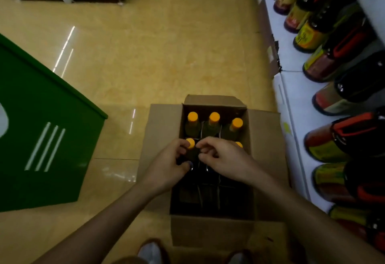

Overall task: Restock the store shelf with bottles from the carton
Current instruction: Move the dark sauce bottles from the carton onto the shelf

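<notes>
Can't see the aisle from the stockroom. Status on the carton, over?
Left hand and right hand both down in open carton, fingers at second-row bottles. Three orange-capped bottles upright behind. Near cells empty. Nothing blocking.

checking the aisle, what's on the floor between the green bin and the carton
Nothing: in the head view the stretch between the green bin and the carton is bare glossy floor, with only light reflections.

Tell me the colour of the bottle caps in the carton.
Orange-yellow caps, seen in the head view.
</notes>
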The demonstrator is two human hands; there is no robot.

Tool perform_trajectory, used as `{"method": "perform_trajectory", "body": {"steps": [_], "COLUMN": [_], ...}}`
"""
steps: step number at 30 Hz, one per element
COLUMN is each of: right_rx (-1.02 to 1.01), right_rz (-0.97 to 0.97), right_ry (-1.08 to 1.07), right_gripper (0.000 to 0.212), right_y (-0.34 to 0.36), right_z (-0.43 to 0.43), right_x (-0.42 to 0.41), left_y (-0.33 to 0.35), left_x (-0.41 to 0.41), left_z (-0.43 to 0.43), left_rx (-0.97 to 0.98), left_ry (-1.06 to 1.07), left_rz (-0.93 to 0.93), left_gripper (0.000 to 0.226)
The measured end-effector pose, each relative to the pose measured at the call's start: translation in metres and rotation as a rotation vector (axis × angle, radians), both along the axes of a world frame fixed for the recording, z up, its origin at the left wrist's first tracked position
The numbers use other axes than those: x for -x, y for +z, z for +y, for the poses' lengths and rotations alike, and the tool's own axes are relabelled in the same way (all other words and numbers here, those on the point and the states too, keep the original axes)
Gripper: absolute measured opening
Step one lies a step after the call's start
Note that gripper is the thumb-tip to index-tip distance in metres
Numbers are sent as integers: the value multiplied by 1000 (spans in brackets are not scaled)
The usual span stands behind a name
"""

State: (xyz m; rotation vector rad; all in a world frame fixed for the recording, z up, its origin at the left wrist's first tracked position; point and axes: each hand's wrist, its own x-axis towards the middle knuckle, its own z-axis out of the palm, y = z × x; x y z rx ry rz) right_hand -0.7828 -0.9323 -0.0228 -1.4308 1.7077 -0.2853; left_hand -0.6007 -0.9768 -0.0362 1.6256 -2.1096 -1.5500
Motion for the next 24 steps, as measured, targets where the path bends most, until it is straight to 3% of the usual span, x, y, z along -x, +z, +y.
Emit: {"method": "perform_trajectory", "body": {"steps": [8, 15, 24], "right_rx": [2, 174, 259], "right_rz": [167, 322, 233], "right_ry": [332, 258, 169], "right_gripper": [49, 36, 39], "right_y": [-69, -100, -65], "right_z": [-5, -2, 15], "right_x": [-24, -36, -35], "left_y": [-49, -61, -59], "left_x": [-17, -22, -30], "left_z": [-8, -3, -2], "left_rx": [138, 267, 254], "left_ry": [-104, -177, -220], "left_rz": [74, 80, 113], "left_gripper": [64, 69, 84]}}
